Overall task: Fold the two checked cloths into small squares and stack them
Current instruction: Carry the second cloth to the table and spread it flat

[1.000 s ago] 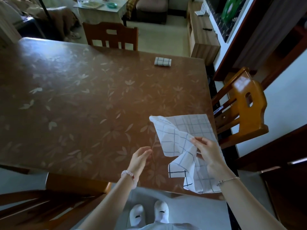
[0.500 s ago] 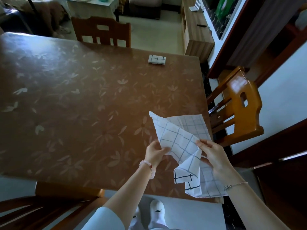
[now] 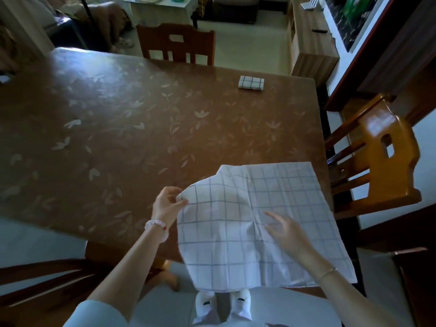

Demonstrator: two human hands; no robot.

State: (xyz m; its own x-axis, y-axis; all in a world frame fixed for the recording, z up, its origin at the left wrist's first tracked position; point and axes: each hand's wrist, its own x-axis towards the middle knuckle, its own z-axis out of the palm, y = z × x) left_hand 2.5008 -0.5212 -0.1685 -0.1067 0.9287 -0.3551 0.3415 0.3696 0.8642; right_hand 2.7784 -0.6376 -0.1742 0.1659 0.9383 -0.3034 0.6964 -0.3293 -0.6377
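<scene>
I see the white, thin-checked cloth (image 3: pixel 283 190) spread at the near right corner of the brown leaf-patterned table (image 3: pixel 118 138), overhanging its edge. The left hand (image 3: pixel 166 206) pinches its lifted left edge; the right hand (image 3: pixel 287 232) is open, fingers spread, over its middle. 1 small folded checked cloth (image 3: pixel 251 82) lies far across.

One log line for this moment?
open checked cloth: overhangs table edge; left hand: pinches its edge; right hand: open over it; folded checked cloth: far side

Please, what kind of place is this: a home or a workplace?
Most likely a home dining room open to a living area: a large leaf-patterned dining table, a wooden chair at its far side, and a low wooden cabinet beyond.
</scene>
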